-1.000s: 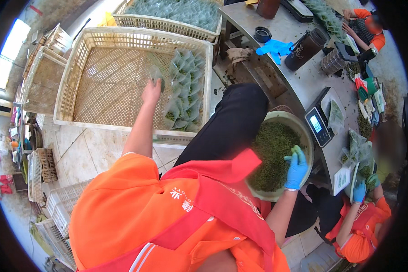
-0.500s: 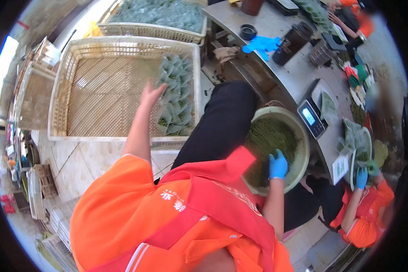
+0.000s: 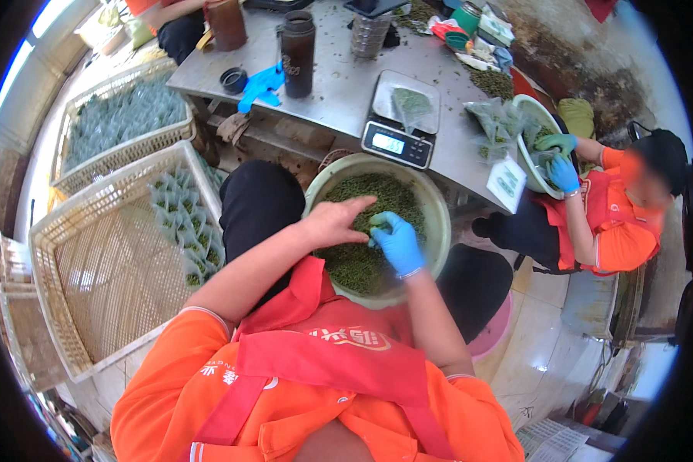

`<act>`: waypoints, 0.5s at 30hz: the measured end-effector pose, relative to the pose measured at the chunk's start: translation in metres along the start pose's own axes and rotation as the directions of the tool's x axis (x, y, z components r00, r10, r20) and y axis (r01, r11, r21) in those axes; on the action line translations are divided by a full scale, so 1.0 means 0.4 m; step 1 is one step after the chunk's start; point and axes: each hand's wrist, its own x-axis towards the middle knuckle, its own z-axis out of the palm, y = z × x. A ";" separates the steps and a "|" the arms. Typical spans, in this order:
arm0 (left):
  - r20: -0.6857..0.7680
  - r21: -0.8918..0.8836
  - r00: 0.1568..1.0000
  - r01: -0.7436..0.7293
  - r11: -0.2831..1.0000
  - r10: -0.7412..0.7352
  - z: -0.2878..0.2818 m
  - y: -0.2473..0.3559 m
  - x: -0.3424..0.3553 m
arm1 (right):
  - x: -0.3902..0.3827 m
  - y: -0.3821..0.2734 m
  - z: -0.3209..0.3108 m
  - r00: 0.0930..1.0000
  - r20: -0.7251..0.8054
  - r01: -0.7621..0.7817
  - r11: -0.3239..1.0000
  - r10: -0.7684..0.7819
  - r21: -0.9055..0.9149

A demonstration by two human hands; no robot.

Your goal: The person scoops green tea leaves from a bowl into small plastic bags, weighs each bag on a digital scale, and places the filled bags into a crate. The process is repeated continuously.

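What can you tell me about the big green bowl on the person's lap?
The big green bowl is round and pale green, maybe plastic. It sits upright on the lap, just under the metal table's edge by the scale. It is nearly full of small dark green leaves. The bare left hand and the blue-gloved right hand both reach into the leaves.

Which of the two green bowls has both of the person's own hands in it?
The big bowl on the lap, not the co-worker's smaller bowl at right.

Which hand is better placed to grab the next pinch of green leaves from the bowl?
Right, probably. The gloved right hand is already in the leaves, fingers curled into them. The bare left hand rests flat on top near the bowl edge.
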 end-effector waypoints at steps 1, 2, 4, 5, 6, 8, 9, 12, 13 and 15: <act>0.097 -0.016 0.994 0.056 0.998 -0.054 0.021 -0.001 0.017 | -0.005 -0.013 -0.005 0.999 0.031 -0.032 0.999 0.031 0.023; 0.092 -0.030 0.994 0.068 0.997 -0.065 0.036 -0.004 0.023 | -0.010 -0.033 -0.012 0.997 0.012 -0.082 0.995 0.082 -0.060; 0.137 0.003 0.983 0.127 0.992 -0.126 0.065 -0.023 0.022 | 0.019 -0.046 -0.049 0.919 -0.143 0.265 0.844 -0.368 -0.467; 0.089 0.092 0.995 0.041 0.995 -0.049 0.079 -0.036 0.012 | 0.034 -0.065 -0.060 0.805 -0.144 0.359 0.665 -0.576 -0.655; 0.060 0.056 0.998 0.011 0.998 -0.014 0.091 -0.049 0.007 | 0.055 -0.095 -0.073 0.843 -0.241 0.301 0.793 -0.482 -0.530; 0.033 0.027 0.999 0.007 1.000 -0.008 0.076 -0.040 0.011 | 0.109 -0.180 -0.095 0.833 -0.282 0.218 0.752 -0.475 -0.621; 0.017 0.016 1.000 0.006 1.000 -0.007 0.068 -0.038 0.013 | 0.142 -0.218 -0.102 0.906 -0.241 0.149 0.797 -0.347 -0.586; 0.012 0.022 0.997 0.077 0.997 -0.077 0.056 -0.045 0.018 | 0.261 -0.235 -0.134 0.907 -0.203 0.059 0.589 -0.369 -0.806; 0.001 0.037 0.995 0.096 0.995 -0.096 0.053 -0.045 0.017 | 0.281 -0.240 -0.136 0.922 -0.204 0.009 0.546 -0.329 -0.838; -0.012 0.019 0.997 0.079 0.997 -0.078 0.053 -0.044 0.016 | 0.296 -0.219 -0.155 0.912 -0.201 0.023 0.532 -0.358 -0.846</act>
